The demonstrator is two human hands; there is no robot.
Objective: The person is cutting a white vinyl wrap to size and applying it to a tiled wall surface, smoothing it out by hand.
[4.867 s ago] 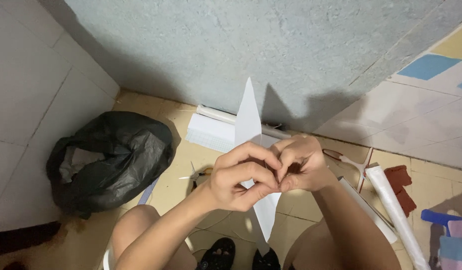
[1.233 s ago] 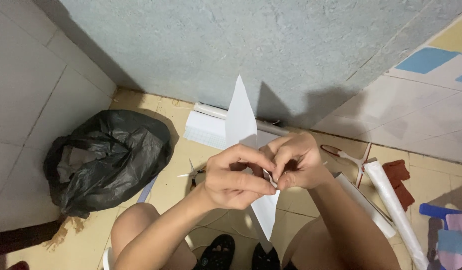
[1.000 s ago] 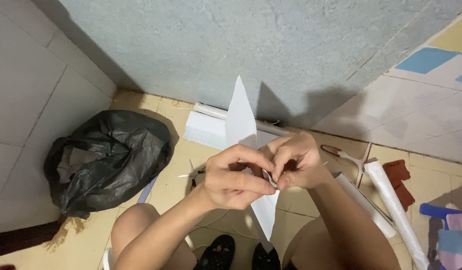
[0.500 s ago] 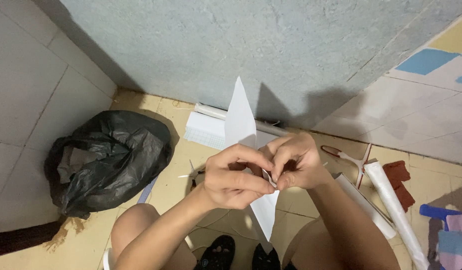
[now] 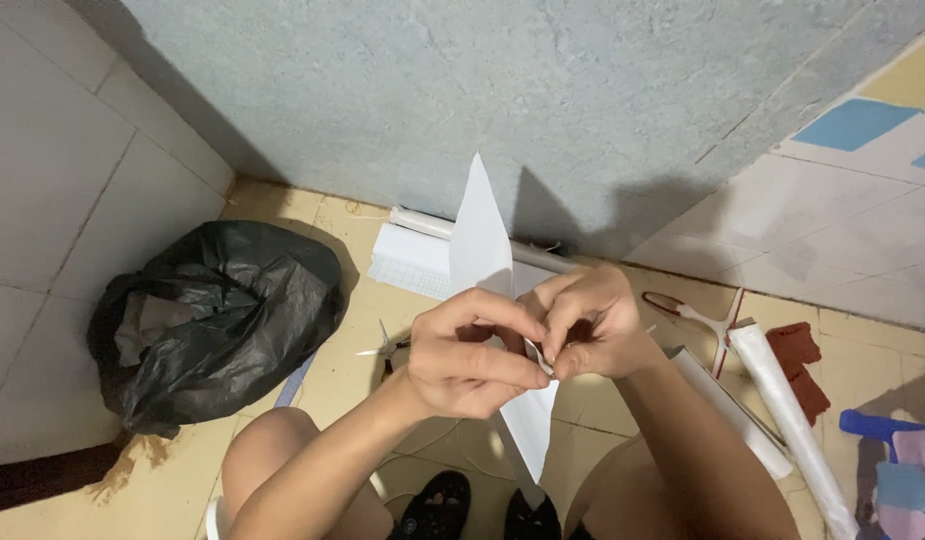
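Both hands pinch the middle of a folded white paper (image 5: 483,235) above a tiled floor (image 5: 333,380), its long points sticking up toward the wall and down toward the knees. Little has changed over the last second: the paper holds the same angle and the fingers sit at the same spot, so the work appears to remain on one small crease at the centre rather than a new fold. Seconds earlier the hands were a touch higher and more tightly bunched.

The left hand (image 5: 468,355) curls around the paper from the side, thumb and forefinger closed on it, wrist bent inward. The right hand (image 5: 593,325) meets it from the other side, fingertips pressed on the same fold, knuckles up.

A black bag (image 5: 218,315) lies to the left. Small snips (image 5: 383,348) rest on the floor near the left hand, red scissors (image 5: 698,315) and a white roll (image 5: 783,400) to the right.
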